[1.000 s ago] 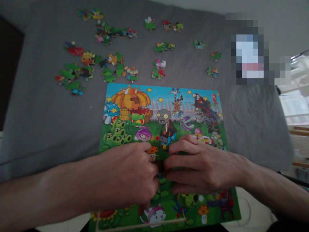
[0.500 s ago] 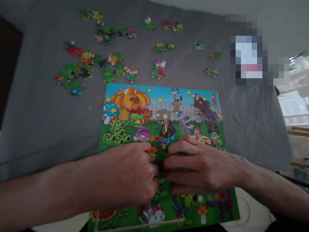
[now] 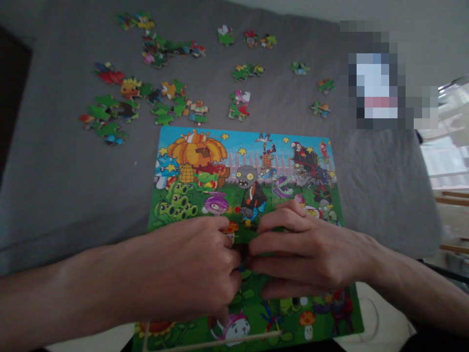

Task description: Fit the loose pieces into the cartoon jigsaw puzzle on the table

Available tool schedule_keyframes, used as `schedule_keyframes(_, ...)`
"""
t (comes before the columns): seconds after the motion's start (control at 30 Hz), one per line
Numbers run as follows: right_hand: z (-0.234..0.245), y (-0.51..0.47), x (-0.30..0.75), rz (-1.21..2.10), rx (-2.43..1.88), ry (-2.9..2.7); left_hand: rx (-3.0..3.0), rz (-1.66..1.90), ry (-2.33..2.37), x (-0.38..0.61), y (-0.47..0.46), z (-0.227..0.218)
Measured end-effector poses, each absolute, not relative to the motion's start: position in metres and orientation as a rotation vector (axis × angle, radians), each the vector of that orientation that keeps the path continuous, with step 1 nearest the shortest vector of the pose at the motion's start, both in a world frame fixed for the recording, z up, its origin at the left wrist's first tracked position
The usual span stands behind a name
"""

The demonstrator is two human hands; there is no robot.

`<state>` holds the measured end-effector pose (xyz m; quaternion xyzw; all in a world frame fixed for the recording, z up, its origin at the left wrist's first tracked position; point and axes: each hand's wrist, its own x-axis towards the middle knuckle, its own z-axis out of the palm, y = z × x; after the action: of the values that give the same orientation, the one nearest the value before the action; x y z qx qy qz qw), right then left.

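Note:
A colourful jigsaw puzzle board (image 3: 205,151) lies flat in front of me, its cartoon picture showing a pumpkin, a grey zombie and green plants. Over its lower middle, my left hand (image 3: 205,264) is closed with the fingers curled down. My right hand (image 3: 296,249) faces it from the other side, fingers bent and the thumb hidden underneath. The fingertips of both hands nearly meet at a dark spot in the picture. Whatever is pinched there is covered by the fingers. A thin pale strip (image 3: 220,341) runs along the board's lower edge.
Loose jigsaw pieces (image 3: 104,107) are scattered over the grey cloth (image 3: 120,190) beyond the board, mostly at the left. A few more pieces (image 3: 240,105) lie behind its top edge, and others (image 3: 321,109) at the right. A blurred-out pixelated patch (image 3: 377,88) covers something at the upper right.
The fingers of my right hand have shifted slightly over the board. My left hand stays almost in place; the view has moved a touch.

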<state>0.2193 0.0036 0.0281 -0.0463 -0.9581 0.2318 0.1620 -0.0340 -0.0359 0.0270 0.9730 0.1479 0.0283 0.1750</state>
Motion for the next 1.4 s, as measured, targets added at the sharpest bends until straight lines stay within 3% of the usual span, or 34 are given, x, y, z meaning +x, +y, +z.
schedule_keyframes(0.37, 0.035, 0.017, 0.227, 0.518, -0.637, -2.428, 2.672, 0.398, 0.298, -0.042, 0.003, 0.049)
schedule_keyframes(0.63, 0.028, 0.023, 0.222, 0.606, -0.495, -2.499, 2.854, 0.410, 0.461, -0.052, 0.032, 0.034)
schedule_keyframes(1.03, 0.025, 0.022, 0.219, 0.610, -0.454, -2.514, 2.780, 0.185, 0.340, -0.036, 0.005, 0.033)
schedule_keyframes(1.4, 0.026, 0.021, 0.218, 0.613, -0.419, -2.527, 2.811, 0.225, 0.310, -0.034, 0.005, 0.026)
